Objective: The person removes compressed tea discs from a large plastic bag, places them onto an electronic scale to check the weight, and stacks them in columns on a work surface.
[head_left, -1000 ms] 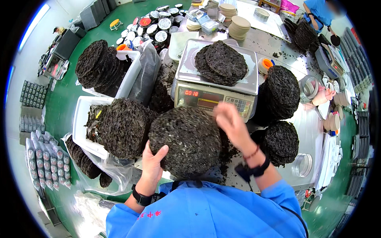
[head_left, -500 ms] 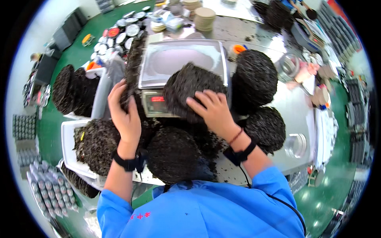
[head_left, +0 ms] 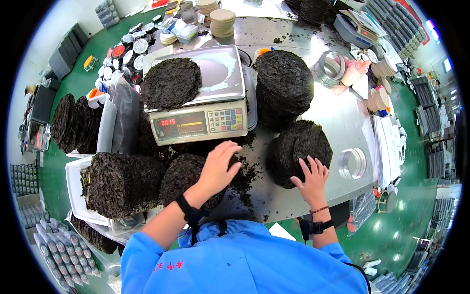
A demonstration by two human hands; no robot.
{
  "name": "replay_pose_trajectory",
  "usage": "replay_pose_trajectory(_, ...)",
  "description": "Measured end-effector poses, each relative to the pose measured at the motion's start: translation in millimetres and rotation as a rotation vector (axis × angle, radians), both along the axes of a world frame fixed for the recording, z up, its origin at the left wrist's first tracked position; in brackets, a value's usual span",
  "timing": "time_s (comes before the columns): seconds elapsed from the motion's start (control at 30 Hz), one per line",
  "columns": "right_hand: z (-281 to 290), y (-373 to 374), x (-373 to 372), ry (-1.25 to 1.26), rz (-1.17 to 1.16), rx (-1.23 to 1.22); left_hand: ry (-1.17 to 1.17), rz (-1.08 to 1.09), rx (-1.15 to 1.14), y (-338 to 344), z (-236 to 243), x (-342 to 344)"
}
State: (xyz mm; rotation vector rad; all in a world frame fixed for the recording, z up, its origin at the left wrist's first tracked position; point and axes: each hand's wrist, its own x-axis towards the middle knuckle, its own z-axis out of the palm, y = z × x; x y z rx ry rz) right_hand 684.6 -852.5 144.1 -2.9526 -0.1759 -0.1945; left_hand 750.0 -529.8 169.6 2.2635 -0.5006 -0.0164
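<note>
A dark, rough round seaweed sheet [head_left: 171,83] lies on the left of the scale's steel pan [head_left: 223,90]; the display below [head_left: 176,126] is lit. My left hand [head_left: 219,166] reaches just in front of the scale with fingers apart and empty, above loose dark flakes and beside a seaweed stack [head_left: 178,176]. My right hand [head_left: 311,181], fingers spread, rests at the front of a round seaweed stack [head_left: 298,144] on the right. A taller stack [head_left: 284,81] stands behind it.
White trays [head_left: 76,188] hold more seaweed at left. The steel table [head_left: 342,125] bears metal rings [head_left: 352,164], cardboard discs [head_left: 223,19] and white sheets [head_left: 387,147]. Another person's hand [head_left: 355,71] shows at the back right, near a larger ring [head_left: 330,66].
A single sheet now lies at the pan's left. The piece in my right hand has left it. Both hands have moved rightward, the right onto the front-right stack, the left below the scale.
</note>
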Motion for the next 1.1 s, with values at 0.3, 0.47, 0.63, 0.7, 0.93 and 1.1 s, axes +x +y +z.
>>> replay_pose_trajectory(0.3,0,-29,6,-0.123,-0.19,0.383,-0.283,-0.321,0.034,-149,6,52)
replay_pose_trajectory(0.47,-66,-64,-18,-0.239,-0.851,1.369,-0.301,-0.371,0.107,-195,-22,72)
replay_pose_trajectory(0.63,-134,-48,-27,0.592,-1.435,1.93,-0.246,-0.382,0.055,-206,-28,94)
replay_pose_trajectory(0.7,-157,-47,-20,0.641,-1.253,2.059,-0.231,-0.408,0.083,-210,-23,100)
replay_pose_trajectory(0.93,-184,-58,7,0.322,-0.947,2.15,-0.322,-0.311,0.208,-212,4,137)
replay_pose_trajectory(1.1,-192,-70,19,0.289,-0.832,2.252,-0.225,-0.1,0.447,-204,-12,188)
